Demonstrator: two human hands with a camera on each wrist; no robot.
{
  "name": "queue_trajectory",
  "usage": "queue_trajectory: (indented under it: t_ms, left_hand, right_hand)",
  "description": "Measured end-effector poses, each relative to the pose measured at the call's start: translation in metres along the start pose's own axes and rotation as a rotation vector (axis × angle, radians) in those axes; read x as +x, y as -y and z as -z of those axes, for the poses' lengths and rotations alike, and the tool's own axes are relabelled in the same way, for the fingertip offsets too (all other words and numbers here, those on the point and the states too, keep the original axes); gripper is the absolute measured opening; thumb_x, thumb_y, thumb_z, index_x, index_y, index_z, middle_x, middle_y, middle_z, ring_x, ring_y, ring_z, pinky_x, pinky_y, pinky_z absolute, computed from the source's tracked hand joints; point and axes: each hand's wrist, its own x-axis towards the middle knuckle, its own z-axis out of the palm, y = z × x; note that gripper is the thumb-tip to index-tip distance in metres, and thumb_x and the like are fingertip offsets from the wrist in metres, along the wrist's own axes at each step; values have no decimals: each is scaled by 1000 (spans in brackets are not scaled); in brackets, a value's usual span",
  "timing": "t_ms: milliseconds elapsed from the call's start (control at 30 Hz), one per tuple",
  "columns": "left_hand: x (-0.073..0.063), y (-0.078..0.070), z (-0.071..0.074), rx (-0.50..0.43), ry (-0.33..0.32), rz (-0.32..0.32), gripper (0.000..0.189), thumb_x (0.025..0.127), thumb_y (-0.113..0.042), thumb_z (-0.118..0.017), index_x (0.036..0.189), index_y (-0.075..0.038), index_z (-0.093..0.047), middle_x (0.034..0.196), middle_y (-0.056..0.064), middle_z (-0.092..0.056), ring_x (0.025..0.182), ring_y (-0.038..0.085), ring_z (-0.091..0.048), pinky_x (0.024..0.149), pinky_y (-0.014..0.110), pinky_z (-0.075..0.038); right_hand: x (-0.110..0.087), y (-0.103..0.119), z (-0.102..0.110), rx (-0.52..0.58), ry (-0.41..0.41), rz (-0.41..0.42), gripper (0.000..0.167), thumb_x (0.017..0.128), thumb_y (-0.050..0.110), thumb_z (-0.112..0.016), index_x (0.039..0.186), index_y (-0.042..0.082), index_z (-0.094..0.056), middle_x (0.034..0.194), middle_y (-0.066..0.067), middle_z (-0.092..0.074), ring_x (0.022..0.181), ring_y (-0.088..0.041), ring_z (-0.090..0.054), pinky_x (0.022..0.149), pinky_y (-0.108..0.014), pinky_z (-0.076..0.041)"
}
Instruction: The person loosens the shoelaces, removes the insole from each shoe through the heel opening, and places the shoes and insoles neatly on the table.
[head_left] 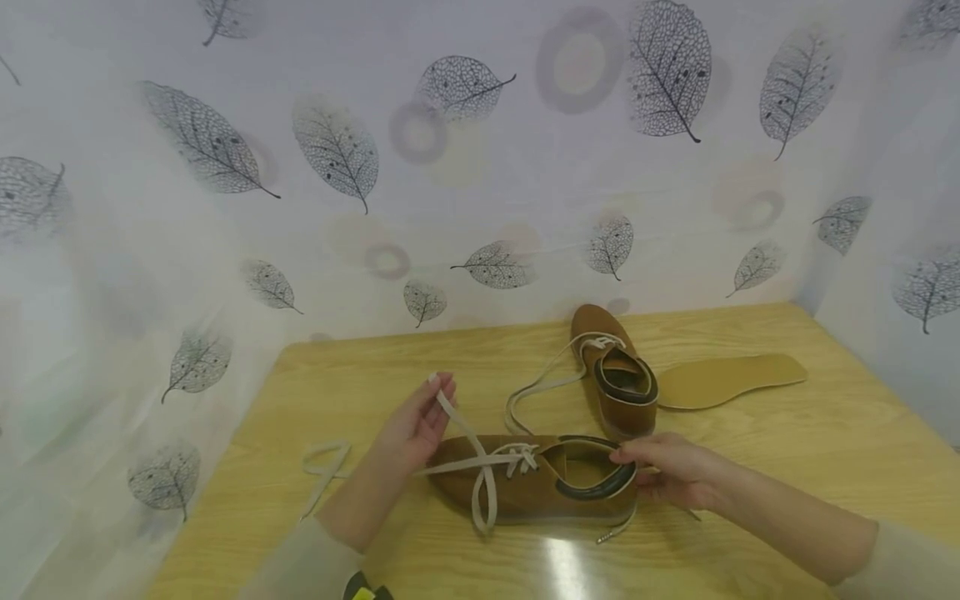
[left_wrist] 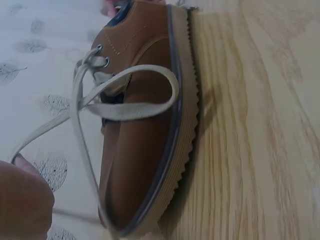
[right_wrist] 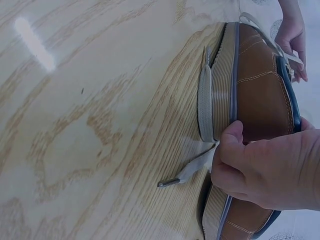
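Note:
A brown lace-up shoe (head_left: 517, 504) lies across the table, its toe to the left and its dark-lined opening to the right. My left hand (head_left: 412, 429), above the toe, pinches a flat cream shoelace (head_left: 462, 425) between thumb and fingers. That lace runs back to the eyelets, and a loop of it (left_wrist: 132, 111) hangs over the shoe's side in the left wrist view. At the heel, my right hand (head_left: 678, 471) grips the shoe, with the thumb at the collar. Lace ends with hard tips (right_wrist: 170, 182) lie on the wood beside the heel in the right wrist view.
Behind stands a second brown shoe (head_left: 588, 321), its lace trailing left. A tan insole (head_left: 735, 379) lies to its right. More lace (head_left: 326, 467) rests on the wooden table (head_left: 247, 500) by my left forearm. A leaf-printed cloth (head_left: 480, 200) hangs around the table.

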Motion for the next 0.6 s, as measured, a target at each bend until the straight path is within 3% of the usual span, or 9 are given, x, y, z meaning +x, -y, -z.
queue_trajectory:
  t_ms: [167,367,467,600]
  left_hand:
    - [-4,-19,12,-82,-51,-19,16,94,-9,-57,85,-11,-69,88,1,-72,86,9,-69,93,19,-48]
    - [-10,-43,29,-219,-89,30,14,92,-7,-60,82,-7,-69,87,6,-72,85,12,-70,92,17,-48]
    - [-13,-55,39,-298,-102,49,7,90,-5,-61,90,-7,-68,89,8,-72,88,15,-70,93,17,-47]
    - [-12,-74,57,-382,-120,66,15,91,-5,-60,103,-11,-64,93,10,-71,90,16,-69,93,17,-47]
  right_hand:
    - [-2,1,-2,-6,-4,-9,11,89,13,-57,88,6,-66,107,-5,-45,91,-21,-47,76,-26,-44]
    - [-4,2,-2,-1,20,-10,14,90,14,-56,95,3,-64,107,-6,-46,91,-20,-49,76,-25,-45]
    - [-2,0,0,3,25,-11,15,91,14,-56,96,3,-64,108,-7,-46,92,-20,-50,77,-25,-45]
    - [1,-3,3,12,23,-10,14,90,14,-56,95,4,-64,109,-7,-46,93,-20,-51,77,-25,-45]
